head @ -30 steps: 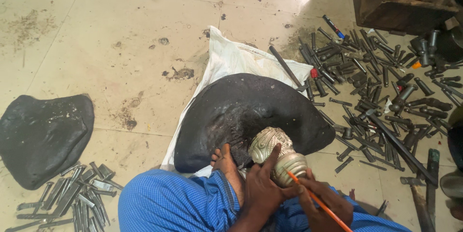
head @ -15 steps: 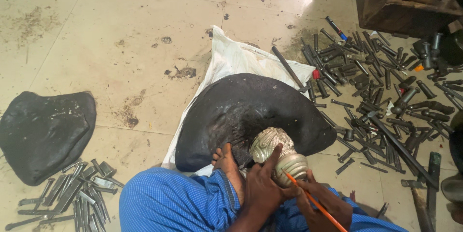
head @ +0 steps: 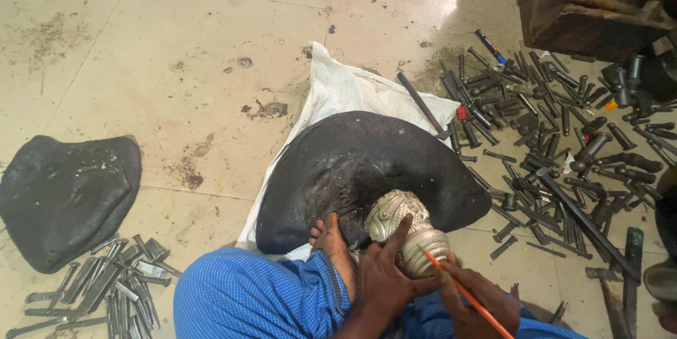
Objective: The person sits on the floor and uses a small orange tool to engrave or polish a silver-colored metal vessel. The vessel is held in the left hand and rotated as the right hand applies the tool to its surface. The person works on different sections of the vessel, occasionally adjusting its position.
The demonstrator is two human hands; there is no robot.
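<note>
1. Silvery embossed metal, shaped as a small vessel (head: 405,230), rests against the near edge of the big black pad (head: 367,170), just beside our bare foot (head: 331,237).
2. Our left hand (head: 384,275) is wrapped round the vessel's near side, fingers (head: 396,235) spread up over the patterned body, holding it firmly.
3. Our right hand (head: 469,297) pinches a thin orange tool (head: 462,293) in a narrow grip; its tip touches the vessel's smooth lower band.
4. The vessel's long axis runs from our lap up and left onto the pad, so it lies ahead and left of the right hand; the left hand is the nearer one.
5. The tool slants from lower right toward the vessel.
6. Loose steel punches (head: 550,120) lie scattered at the right, well apart.
</note>
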